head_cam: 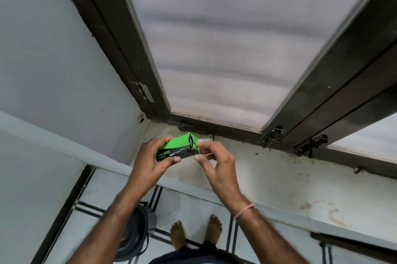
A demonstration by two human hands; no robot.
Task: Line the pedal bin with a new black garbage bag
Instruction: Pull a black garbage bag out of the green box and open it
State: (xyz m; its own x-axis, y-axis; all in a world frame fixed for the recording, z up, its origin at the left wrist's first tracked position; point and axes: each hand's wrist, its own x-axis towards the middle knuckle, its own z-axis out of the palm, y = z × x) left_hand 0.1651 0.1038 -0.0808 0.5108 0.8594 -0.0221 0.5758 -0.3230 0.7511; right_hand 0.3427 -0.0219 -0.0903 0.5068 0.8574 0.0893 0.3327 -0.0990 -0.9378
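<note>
In front of the window sill I hold a small green and black garbage bag box (179, 146). My left hand (150, 164) grips its left part, fingers over the top and thumb on the printed side. My right hand (217, 166) is at the box's torn open right end, and its curled index finger and thumb pinch that end. No bag shows outside the box. The dark grey round pedal bin (134, 234) stands on the floor at lower left, partly hidden by my left forearm, and its lid looks down.
A stained white stone sill (268, 171) runs under a dark-framed window with mesh screen (225, 49). Latches (272, 136) sit along the frame's bottom. A white wall (53, 70) closes the left side. My bare feet (178, 235) stand on the striped tile floor beside the bin.
</note>
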